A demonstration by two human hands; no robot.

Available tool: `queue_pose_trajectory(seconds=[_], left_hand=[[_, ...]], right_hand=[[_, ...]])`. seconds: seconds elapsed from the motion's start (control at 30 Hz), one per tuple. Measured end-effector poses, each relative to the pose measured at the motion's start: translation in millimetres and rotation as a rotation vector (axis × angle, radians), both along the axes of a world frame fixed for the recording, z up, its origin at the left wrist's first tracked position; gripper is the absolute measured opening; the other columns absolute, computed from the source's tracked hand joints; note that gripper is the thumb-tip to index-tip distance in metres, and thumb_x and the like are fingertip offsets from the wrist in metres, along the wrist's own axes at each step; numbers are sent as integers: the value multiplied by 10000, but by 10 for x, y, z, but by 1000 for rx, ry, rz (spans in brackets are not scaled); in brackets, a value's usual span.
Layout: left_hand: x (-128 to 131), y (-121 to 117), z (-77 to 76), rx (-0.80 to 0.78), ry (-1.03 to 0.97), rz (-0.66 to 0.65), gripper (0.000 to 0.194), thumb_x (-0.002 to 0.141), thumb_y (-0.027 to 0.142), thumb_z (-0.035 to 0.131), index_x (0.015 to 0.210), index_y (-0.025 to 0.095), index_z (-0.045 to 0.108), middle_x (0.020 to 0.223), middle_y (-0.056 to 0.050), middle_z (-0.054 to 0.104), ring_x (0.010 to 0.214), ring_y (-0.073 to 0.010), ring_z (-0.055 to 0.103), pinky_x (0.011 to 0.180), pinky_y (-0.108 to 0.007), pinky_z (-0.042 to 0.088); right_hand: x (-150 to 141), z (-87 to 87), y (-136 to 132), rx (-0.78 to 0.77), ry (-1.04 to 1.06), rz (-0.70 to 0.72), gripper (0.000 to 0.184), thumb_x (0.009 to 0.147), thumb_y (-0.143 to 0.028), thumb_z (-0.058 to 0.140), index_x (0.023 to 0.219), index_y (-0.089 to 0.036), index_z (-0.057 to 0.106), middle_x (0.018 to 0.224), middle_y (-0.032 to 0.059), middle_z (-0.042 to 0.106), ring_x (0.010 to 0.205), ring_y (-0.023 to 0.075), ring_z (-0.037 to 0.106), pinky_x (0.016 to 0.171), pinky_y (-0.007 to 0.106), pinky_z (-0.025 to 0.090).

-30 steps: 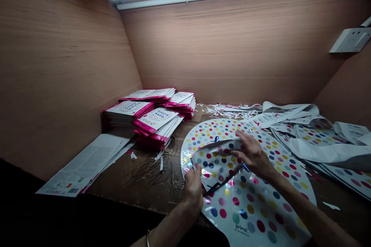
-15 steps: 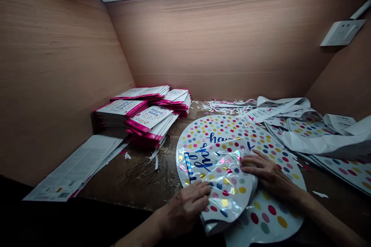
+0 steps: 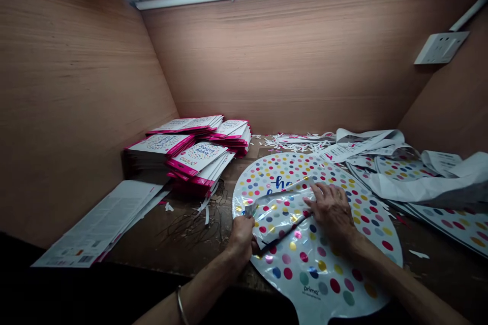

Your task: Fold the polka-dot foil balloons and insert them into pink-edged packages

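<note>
A polka-dot foil balloon (image 3: 284,213), folded into a narrow strip, lies on top of a stack of flat round foil balloons (image 3: 366,198) with the same dots. My left hand (image 3: 242,236) pinches the folded balloon's left end between thumb and fingers. At its right end, my right hand (image 3: 333,213) presses down with bent fingers spread over the foil; the thumb rests near the fold. Blue lettering on the flat balloon below is partly covered by the folded one.
Stacked printed packets (image 3: 198,157) with pink edges stand at the back left. Flat printed cards (image 3: 102,218) lie at the left edge. White strips (image 3: 427,188) and more dotted balloons (image 3: 453,223) are on the right. Paper scraps (image 3: 297,141) litter the back.
The top balloon has been folded over into a narrower strip, uncovering the lower part of the balloon beneath. My left hand moved up and left and now pinches the end.
</note>
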State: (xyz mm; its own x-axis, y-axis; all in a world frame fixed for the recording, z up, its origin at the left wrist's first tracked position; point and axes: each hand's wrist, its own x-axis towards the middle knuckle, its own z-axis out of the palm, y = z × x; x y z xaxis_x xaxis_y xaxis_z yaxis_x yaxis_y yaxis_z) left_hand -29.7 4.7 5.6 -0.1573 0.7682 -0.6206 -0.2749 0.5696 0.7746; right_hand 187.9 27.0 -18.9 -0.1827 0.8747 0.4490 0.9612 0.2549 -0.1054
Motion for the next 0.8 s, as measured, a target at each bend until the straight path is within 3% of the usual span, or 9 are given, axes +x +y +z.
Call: queue_pose_trajectory(seconds=[0.1, 0.2, 0.3, 0.33, 0.4, 0.5, 0.57, 0.67, 0.8], left_hand=[[60, -130, 18, 21, -48, 62, 84, 870, 106, 407, 917, 156, 454, 571, 7, 582, 401, -127, 556, 419, -226, 455], [11, -253, 81, 88, -98, 66, 134, 890, 158, 423, 1015, 138, 467, 759, -75, 651, 600, -175, 652, 562, -292, 519], [-154, -257, 226, 452, 130, 88, 304, 853, 298, 543, 1117, 165, 470, 973, -107, 649, 888, -222, 647, 766, -337, 511], [-206, -208, 280, 608, 228, 25, 359, 831, 356, 574, 1131, 179, 488, 1040, -102, 637, 988, -231, 612, 841, -338, 482], [-266, -26, 359, 811, 313, -317, 428, 787, 471, 600, 1101, 184, 558, 1110, -94, 620, 1107, -245, 537, 937, -328, 419], [-237, 379, 337, 689, 134, -925, 603, 732, 663, 539, 1016, 137, 618, 1045, -124, 642, 1043, -268, 559, 909, -347, 423], [-183, 645, 246, 558, 46, -1044, 737, 729, 753, 432, 1040, 105, 593, 960, -140, 651, 922, -253, 602, 837, -360, 451], [-101, 930, 98, 496, 200, -1007, 715, 762, 731, 416, 1097, 114, 554, 861, -92, 638, 721, -167, 597, 724, -302, 464], [123, 1159, -9, 431, 495, -953, 471, 803, 543, 561, 967, 103, 593, 783, -35, 600, 667, -132, 566, 641, -249, 456]], right_hand=[[-217, 76, -194, 33, -84, 327, 456, 892, -333, 442, 1307, -146, 435, 1322, 147, 472, 1220, 314, 382, 1046, 538, 203], [-398, 19, -303, -130, -84, 540, 356, 893, -181, 396, 1228, -216, 512, 1261, 83, 545, 1178, 255, 450, 1056, 509, 219], [-426, -25, -322, -298, 2, 609, 359, 871, -101, 379, 1155, -224, 563, 1218, 67, 579, 1160, 214, 475, 1059, 470, 239], [-405, -9, -329, -341, 36, 634, 364, 866, -95, 383, 1151, -226, 568, 1222, 66, 577, 1165, 207, 472, 1064, 463, 233], [-349, 64, -357, -408, 133, 693, 365, 856, -94, 398, 1140, -232, 582, 1225, 62, 576, 1163, 195, 474, 1075, 447, 212], [-278, 184, -394, -529, 390, 737, 317, 838, -126, 432, 1058, -242, 628, 1153, 34, 613, 1124, 197, 496, 1068, 432, 222], [-247, 206, -348, -678, 763, 579, 197, 817, -187, 484, 879, -215, 669, 975, 25, 663, 986, 204, 561, 972, 391, 364], [-201, 151, -118, -814, 1316, 138, 189, 801, -303, 540, 684, -171, 608, 674, 7, 618, 688, 164, 585, 688, 289, 498], [-142, 56, 251, -813, 1530, -160, 161, 830, -271, 504, 707, -170, 525, 521, -35, 488, 456, 100, 496, 481, 217, 467]])
